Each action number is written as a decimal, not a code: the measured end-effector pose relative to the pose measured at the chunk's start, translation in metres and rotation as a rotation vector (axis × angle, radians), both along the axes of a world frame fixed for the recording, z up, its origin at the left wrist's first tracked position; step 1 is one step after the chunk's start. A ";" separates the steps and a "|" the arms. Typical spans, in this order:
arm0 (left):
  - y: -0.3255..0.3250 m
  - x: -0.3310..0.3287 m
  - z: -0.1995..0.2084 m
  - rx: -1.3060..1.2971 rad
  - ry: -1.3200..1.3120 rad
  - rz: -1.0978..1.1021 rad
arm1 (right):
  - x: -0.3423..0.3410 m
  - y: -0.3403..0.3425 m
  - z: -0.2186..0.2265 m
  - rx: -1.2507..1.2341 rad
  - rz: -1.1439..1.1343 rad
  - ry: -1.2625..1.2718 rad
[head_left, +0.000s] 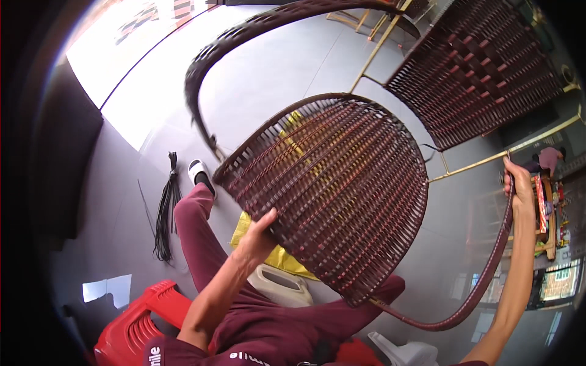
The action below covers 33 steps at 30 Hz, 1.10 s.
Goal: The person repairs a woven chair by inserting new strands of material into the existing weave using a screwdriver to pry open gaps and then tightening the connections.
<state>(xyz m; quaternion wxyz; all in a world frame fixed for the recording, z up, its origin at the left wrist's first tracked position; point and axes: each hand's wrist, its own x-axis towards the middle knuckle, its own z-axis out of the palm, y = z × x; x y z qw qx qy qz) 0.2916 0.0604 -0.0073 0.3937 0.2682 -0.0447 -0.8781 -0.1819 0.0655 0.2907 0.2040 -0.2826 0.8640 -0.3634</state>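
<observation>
A dark brown woven chair (348, 189) is held up tilted in front of me, its seat facing my view. My left hand (256, 235) is closed on the front edge of the seat, thumb over the weave. At the right, my right hand (517, 183) grips the upper end of the wrapped armrest (497, 256), where it meets the gold-coloured metal frame (482, 163). The woven backrest (476, 73) slants away to the upper right. The other armrest (244, 36) curves across the upper left. The chair's legs are hidden behind the seat.
A bundle of black strips (165, 213) lies on the floor at left. Below the chair are a yellow sheet (287, 262) and a cream plastic container (278, 283). A red plastic stool (137, 323) stands lower left. Another person (549, 160) is at the far right, near a wooden rack (551, 229).
</observation>
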 end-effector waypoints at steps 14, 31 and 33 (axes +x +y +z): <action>-0.186 -0.004 -0.031 0.074 -0.161 -0.145 | 0.085 -0.023 0.008 -0.021 -0.077 -0.355; -0.210 -0.002 -0.043 0.062 -0.223 -0.200 | 0.157 -0.040 0.015 -0.246 -0.069 -0.366; -0.210 -0.005 -0.042 0.066 -0.240 -0.194 | 0.157 -0.042 0.019 -0.238 -0.060 -0.380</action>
